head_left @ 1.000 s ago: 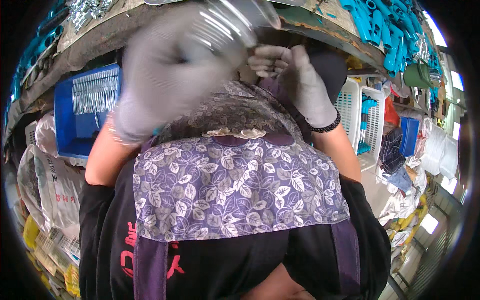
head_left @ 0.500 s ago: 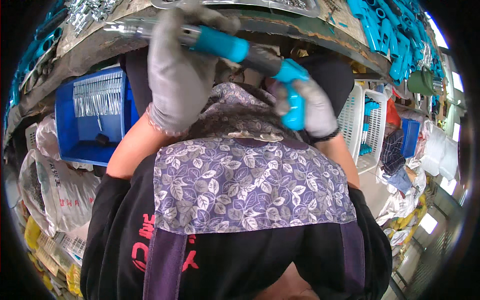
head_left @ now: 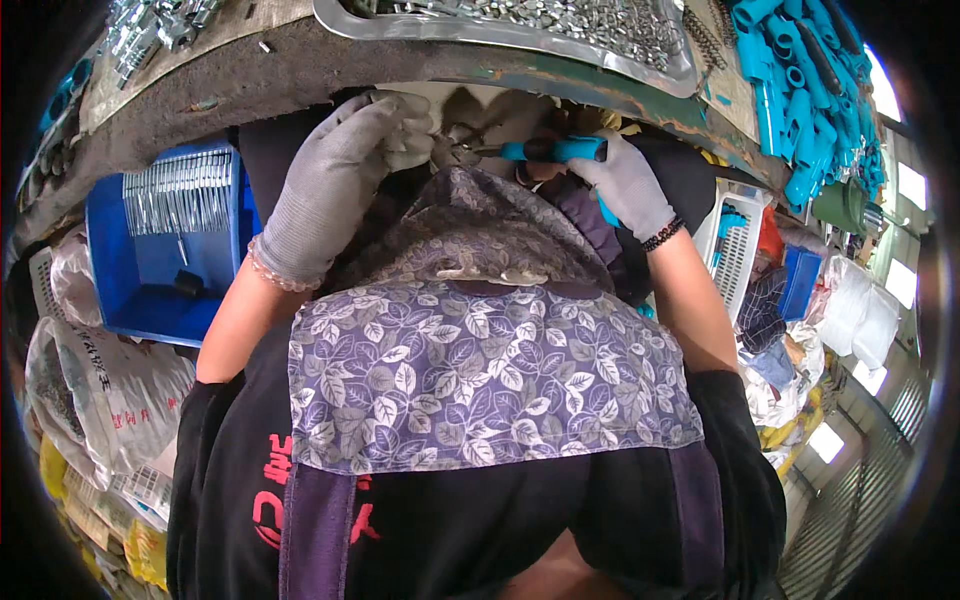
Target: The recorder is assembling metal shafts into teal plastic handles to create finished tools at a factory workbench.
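My right hand (head_left: 625, 187), in a grey glove, is closed round the grip of a teal and black pistol-grip screwdriver (head_left: 540, 150). The tool lies low, just this side of the bench edge, and its thin metal front points left. Over my left thigh, my left hand (head_left: 360, 150), also gloved, has curled fingers near that metal end. What those fingers hold, if anything, is hidden. A patterned apron (head_left: 490, 370) covers my lap below both hands.
Across the bench edge (head_left: 270, 85), a metal tray (head_left: 500, 30) holds many small metal parts. Metal pieces (head_left: 150, 40) lie at far left, teal handles (head_left: 800, 100) at far right. A blue bin (head_left: 160, 290) with metal rods stands left, a white basket (head_left: 735, 250) right.
The screwdriver has dropped from in front of the bench edge toward my lap, its front end no longer lying across my left hand. More of the bench and tray now shows.
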Motion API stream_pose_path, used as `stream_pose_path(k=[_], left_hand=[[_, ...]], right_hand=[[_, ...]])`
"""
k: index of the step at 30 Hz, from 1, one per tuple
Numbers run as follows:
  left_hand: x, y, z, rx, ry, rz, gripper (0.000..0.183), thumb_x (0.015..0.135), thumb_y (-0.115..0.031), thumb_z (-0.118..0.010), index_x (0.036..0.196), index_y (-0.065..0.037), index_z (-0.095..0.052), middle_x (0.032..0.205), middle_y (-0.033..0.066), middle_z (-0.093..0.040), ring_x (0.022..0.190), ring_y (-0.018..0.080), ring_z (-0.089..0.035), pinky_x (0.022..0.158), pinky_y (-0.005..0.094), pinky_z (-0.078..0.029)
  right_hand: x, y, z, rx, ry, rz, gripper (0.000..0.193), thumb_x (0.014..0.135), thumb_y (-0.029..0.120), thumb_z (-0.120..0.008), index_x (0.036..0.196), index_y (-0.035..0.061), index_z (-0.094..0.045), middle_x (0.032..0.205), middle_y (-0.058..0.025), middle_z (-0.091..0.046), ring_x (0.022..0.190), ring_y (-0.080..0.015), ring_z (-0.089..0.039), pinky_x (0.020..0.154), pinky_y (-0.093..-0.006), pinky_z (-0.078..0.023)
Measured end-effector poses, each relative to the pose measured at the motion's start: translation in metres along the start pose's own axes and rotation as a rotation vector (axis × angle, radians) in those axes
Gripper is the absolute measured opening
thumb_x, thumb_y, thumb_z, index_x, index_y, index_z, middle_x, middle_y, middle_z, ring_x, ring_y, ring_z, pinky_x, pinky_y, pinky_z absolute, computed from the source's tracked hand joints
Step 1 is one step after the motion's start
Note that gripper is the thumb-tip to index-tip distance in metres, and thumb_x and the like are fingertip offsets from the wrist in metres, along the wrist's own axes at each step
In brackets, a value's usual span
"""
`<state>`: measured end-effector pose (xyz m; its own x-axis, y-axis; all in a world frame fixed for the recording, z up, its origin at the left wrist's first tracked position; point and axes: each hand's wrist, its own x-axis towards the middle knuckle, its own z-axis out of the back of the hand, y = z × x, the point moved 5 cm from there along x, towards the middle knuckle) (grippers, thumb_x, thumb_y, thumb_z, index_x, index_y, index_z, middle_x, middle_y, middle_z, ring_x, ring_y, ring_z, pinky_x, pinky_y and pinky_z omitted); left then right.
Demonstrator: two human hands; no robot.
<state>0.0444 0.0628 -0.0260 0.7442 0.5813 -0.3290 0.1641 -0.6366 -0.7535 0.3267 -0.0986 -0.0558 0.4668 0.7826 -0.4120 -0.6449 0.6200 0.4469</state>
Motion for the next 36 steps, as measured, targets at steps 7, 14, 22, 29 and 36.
stream_pose_path(k=[7, 14, 22, 29, 36], left_hand=[[-0.002, 0.004, 0.011, -0.125, -0.009, -0.046, 0.032, 0.104, -0.018, -0.047, 0.118, 0.008, -0.060, 0.108, 0.0152, -0.067, 0.099, 0.0224, -0.066, 0.095, 0.0372, -0.053], [0.016, 0.001, 0.018, -0.022, 0.044, -0.005, 0.035, 0.107, -0.022, -0.041, 0.122, 0.005, -0.058, 0.114, 0.0130, -0.063, 0.102, 0.0221, -0.063, 0.098, 0.0402, -0.050], [0.001, 0.003, 0.015, -0.143, 0.039, -0.022, 0.033, 0.104, -0.018, -0.046, 0.120, 0.008, -0.061, 0.108, 0.0146, -0.068, 0.097, 0.0220, -0.067, 0.093, 0.0372, -0.054], [-0.004, 0.002, 0.012, -0.044, -0.035, -0.005, 0.034, 0.106, -0.022, -0.042, 0.121, 0.005, -0.057, 0.105, 0.0086, -0.061, 0.095, 0.0179, -0.058, 0.093, 0.0376, -0.049], [0.004, 0.007, 0.021, -0.152, 0.061, 0.002, 0.031, 0.106, -0.018, -0.046, 0.119, 0.007, -0.059, 0.108, 0.0127, -0.067, 0.096, 0.0199, -0.065, 0.093, 0.0373, -0.053]], right_hand=[[0.008, 0.010, -0.006, 0.126, 0.134, -0.159, 0.030, 0.085, 0.030, -0.065, 0.087, 0.0005, -0.068, 0.078, -0.0198, -0.068, 0.082, -0.0348, -0.068, 0.074, -0.0416, -0.052], [0.043, 0.009, -0.025, -0.107, 0.212, 0.044, 0.033, 0.083, 0.029, -0.065, 0.099, -0.0008, -0.066, 0.101, -0.0257, -0.068, 0.098, -0.0379, -0.066, 0.084, -0.0462, -0.051], [0.006, 0.046, -0.013, -0.365, 0.114, 0.395, 0.049, 0.084, 0.022, -0.065, 0.127, 0.0023, -0.053, 0.107, -0.0271, -0.066, 0.105, -0.0410, -0.063, 0.091, -0.0484, -0.050], [0.022, 0.011, -0.006, -0.344, 0.036, 0.240, 0.057, 0.088, 0.038, -0.064, 0.125, -0.0046, -0.056, 0.111, -0.0308, -0.064, 0.109, -0.0461, -0.059, 0.093, -0.0498, -0.047], [0.039, -0.021, -0.004, -0.049, 0.137, 0.030, 0.048, 0.086, 0.026, -0.069, 0.119, -0.0078, -0.057, 0.089, -0.0181, -0.067, 0.066, -0.0208, -0.068, 0.062, -0.0327, -0.054]])
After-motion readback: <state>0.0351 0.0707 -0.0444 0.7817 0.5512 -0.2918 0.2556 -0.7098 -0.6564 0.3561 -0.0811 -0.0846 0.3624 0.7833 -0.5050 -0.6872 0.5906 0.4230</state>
